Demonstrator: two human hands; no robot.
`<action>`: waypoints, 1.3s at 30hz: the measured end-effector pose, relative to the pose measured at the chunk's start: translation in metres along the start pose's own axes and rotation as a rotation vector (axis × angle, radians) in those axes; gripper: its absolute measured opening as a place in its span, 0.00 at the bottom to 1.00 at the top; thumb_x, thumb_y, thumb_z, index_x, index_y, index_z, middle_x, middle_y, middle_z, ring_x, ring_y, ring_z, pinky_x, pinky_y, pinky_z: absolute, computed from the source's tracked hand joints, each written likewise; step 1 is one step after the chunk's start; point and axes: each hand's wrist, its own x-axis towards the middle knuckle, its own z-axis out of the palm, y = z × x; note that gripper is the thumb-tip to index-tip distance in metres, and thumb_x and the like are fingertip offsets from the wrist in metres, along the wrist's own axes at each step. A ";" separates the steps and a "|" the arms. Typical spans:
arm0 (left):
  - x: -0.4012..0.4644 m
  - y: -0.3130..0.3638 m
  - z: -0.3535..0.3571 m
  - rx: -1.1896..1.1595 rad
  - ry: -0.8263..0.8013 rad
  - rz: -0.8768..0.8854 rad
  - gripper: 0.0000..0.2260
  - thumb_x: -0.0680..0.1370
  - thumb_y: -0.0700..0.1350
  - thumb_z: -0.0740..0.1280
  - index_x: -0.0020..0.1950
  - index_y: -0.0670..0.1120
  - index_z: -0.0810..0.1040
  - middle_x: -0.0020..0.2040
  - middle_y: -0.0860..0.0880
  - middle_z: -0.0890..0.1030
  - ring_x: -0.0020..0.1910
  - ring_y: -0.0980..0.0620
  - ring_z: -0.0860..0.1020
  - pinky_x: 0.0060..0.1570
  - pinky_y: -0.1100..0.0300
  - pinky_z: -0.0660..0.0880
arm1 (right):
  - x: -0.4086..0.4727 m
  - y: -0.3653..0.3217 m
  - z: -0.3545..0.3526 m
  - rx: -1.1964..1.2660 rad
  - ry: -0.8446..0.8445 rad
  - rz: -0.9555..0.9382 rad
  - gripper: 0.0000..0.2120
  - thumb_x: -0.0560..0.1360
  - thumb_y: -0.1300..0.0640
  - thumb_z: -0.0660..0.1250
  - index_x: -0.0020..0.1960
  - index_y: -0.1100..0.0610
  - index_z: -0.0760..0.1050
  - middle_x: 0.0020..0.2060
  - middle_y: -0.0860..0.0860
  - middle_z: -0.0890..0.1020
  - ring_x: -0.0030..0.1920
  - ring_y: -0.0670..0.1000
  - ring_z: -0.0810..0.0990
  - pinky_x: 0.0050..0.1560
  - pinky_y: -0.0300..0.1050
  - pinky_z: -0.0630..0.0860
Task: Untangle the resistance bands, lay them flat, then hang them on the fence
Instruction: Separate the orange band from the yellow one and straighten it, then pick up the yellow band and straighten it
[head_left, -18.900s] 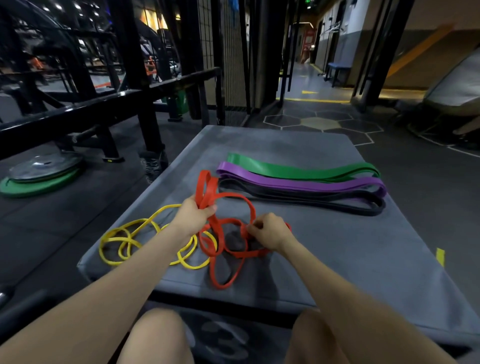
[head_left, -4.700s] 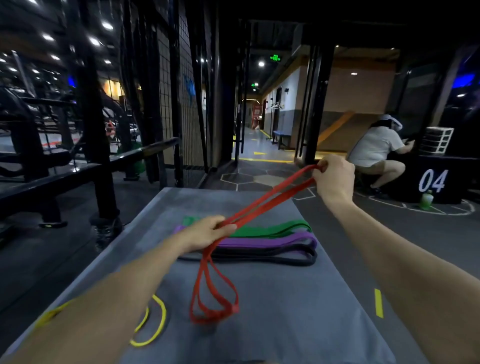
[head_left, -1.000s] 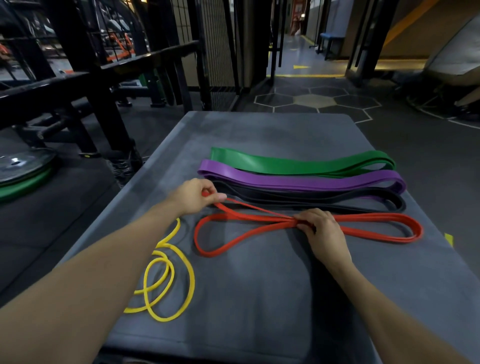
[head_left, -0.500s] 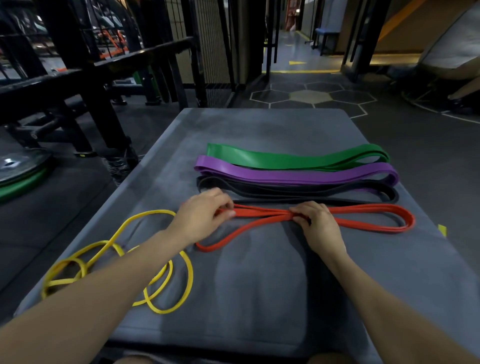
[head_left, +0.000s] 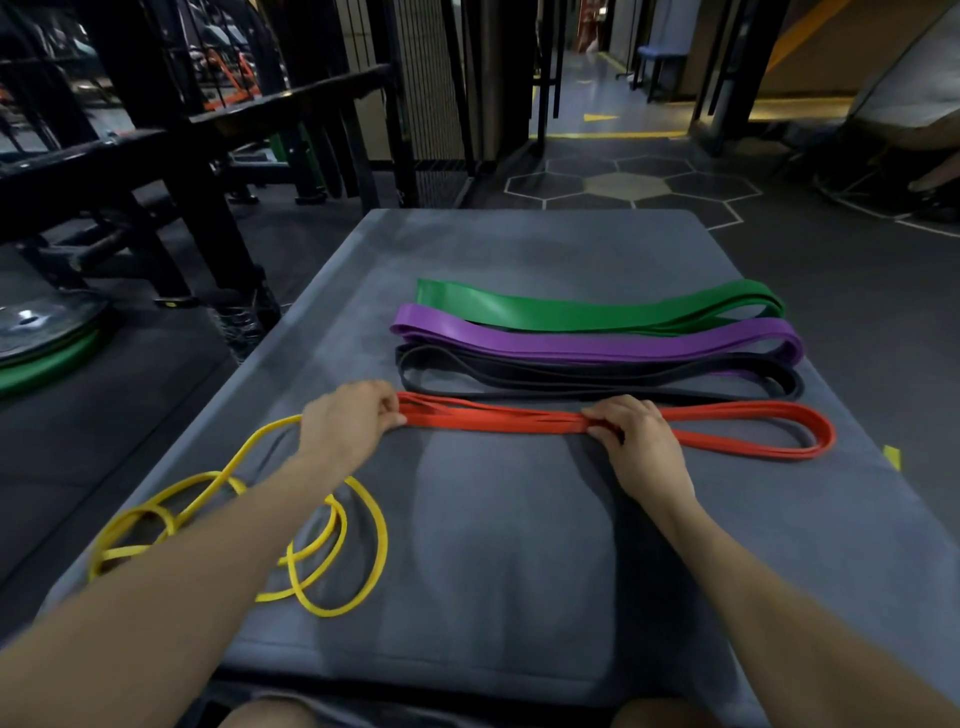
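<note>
A red band (head_left: 498, 422) lies stretched left to right on the grey padded box (head_left: 509, 561). My left hand (head_left: 350, 421) pinches its left end. My right hand (head_left: 636, 434) presses down on its middle, and the right part still forms an open loop. Behind it lie a black band (head_left: 597, 378), a purple band (head_left: 597, 343) and a green band (head_left: 597, 309), flat and parallel. A thin yellow band (head_left: 332, 545) lies coiled and looped at the box's front left, partly under my left forearm.
A black metal rail and fence (head_left: 291, 104) stand to the left and behind the box. Weight plates (head_left: 41, 332) lie on the floor at the left. Dark gym floor with hexagon markings (head_left: 628, 184) stretches beyond; a seated person's leg shows at far right.
The red band's left half has been pulled from an open loop into a flat, narrow strip. My left hand slid left to its end; my right hand stays on its middle.
</note>
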 end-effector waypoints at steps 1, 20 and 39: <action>0.000 0.002 0.005 -0.074 0.031 -0.063 0.06 0.71 0.52 0.71 0.44 0.52 0.78 0.46 0.52 0.82 0.51 0.47 0.79 0.47 0.56 0.72 | 0.000 0.000 0.000 -0.002 -0.002 0.002 0.11 0.74 0.63 0.66 0.56 0.58 0.80 0.52 0.53 0.81 0.53 0.56 0.75 0.51 0.39 0.66; -0.018 0.012 -0.004 -0.088 -0.048 0.285 0.20 0.73 0.47 0.70 0.65 0.51 0.73 0.65 0.53 0.73 0.63 0.48 0.73 0.62 0.52 0.69 | -0.006 -0.017 -0.010 -0.119 -0.044 -0.019 0.17 0.74 0.61 0.67 0.62 0.58 0.76 0.60 0.54 0.79 0.62 0.57 0.73 0.64 0.48 0.67; -0.163 -0.111 -0.038 -0.226 0.081 -0.125 0.15 0.74 0.51 0.69 0.58 0.48 0.76 0.58 0.47 0.76 0.59 0.46 0.74 0.58 0.49 0.72 | -0.056 -0.222 0.066 0.136 -0.480 -0.332 0.18 0.72 0.48 0.70 0.57 0.58 0.78 0.47 0.54 0.76 0.53 0.55 0.77 0.59 0.48 0.71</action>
